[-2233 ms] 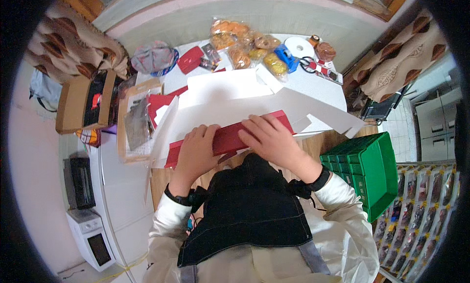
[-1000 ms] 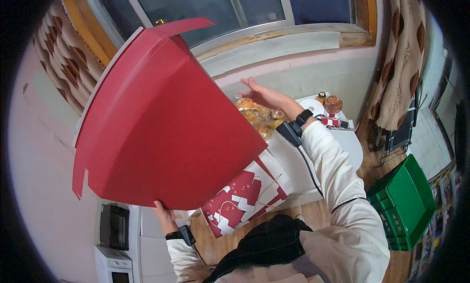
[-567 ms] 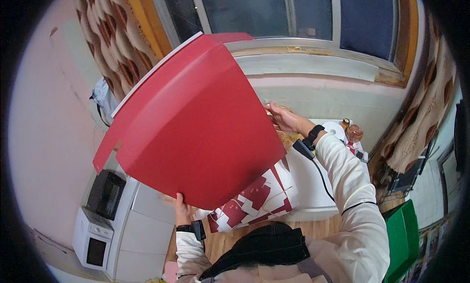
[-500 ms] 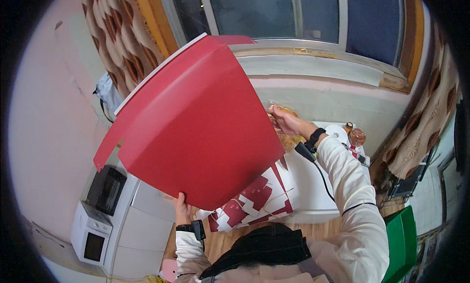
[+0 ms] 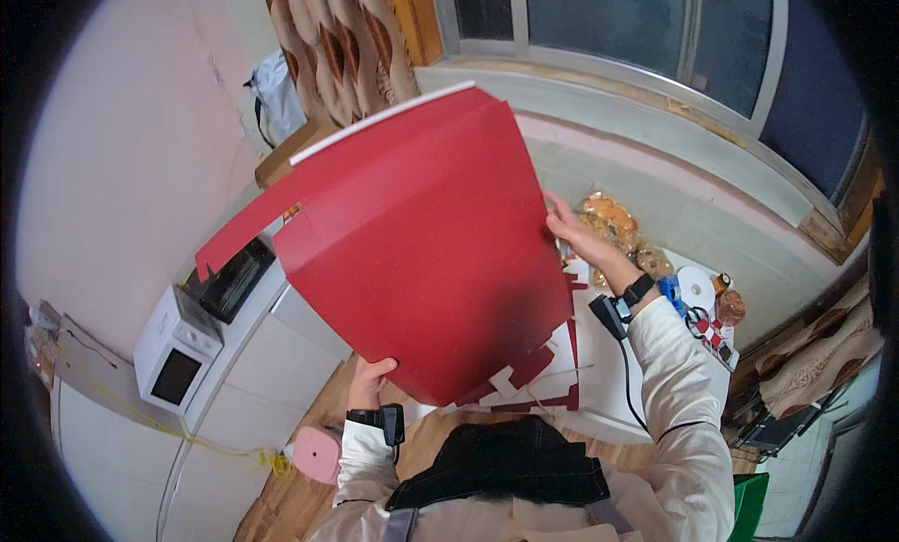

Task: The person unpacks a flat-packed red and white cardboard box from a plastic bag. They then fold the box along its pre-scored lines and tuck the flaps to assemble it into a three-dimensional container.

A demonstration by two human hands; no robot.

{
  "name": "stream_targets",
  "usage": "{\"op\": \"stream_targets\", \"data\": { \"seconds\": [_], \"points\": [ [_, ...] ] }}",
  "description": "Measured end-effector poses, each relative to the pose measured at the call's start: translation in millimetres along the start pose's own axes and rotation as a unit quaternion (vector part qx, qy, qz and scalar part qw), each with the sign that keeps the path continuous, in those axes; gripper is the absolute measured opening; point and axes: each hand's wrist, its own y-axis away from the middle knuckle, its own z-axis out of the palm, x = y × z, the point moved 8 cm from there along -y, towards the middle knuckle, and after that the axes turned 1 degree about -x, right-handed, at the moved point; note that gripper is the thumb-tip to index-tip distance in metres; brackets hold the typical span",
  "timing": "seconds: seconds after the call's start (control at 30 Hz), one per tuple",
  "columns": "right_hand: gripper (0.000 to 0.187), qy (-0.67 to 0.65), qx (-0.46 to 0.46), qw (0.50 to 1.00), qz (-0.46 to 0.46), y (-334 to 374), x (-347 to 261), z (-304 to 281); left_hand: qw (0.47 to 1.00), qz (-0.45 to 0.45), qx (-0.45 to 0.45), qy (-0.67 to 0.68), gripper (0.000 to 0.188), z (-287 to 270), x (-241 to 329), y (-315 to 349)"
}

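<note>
A large red cardboard piece (image 5: pixel 421 233), creased, with a flap at its left and a white upper edge, is held up in front of me. My left hand (image 5: pixel 373 381) pinches its lower left edge, the thumb lying over the red face. At the right edge, my right hand (image 5: pixel 573 231) grips the board, with some fingers hidden behind it. Below the board, red-and-white patterned cardboard (image 5: pixel 538 387) lies on the white table (image 5: pixel 618 401), partly covered from view. Both wrists wear black straps; a black device with a cable hangs at the right one.
Clear bags of orange and brown items (image 5: pixel 613 219) lie at the table's far side, near a white tape roll (image 5: pixel 695 287). Leftward are a white oven (image 5: pixel 178 359), a black oven (image 5: pixel 234 284) and a pink stool (image 5: pixel 318 453). A green bin (image 5: pixel 747 504) stands at lower right.
My view has turned, so the room appears shifted. The red cardboard is still in both hands and looks smaller and slightly tilted; more of the tabletop items at the right show.
</note>
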Motion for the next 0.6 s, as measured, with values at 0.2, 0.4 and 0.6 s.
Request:
{"op": "stream_targets", "data": {
  "seconds": [0.2, 0.4, 0.6],
  "points": [
    [0.086, 0.125, 0.150, 0.963, -0.188, -22, -64, -19, 0.998, -0.053, -0.040, 0.008, 0.076, -2, -14, 19],
    [0.081, 0.037, 0.176, 0.974, -0.135, -7, -112, -38, 0.993, -0.082, -0.038, 0.072, 0.076, 5, -21, 9],
    [0.088, -0.017, 0.204, 0.961, -0.187, 46, -139, -36, 0.976, 0.076, 0.120, -0.163, 0.085, 16, 29, -27]
  ]
}}
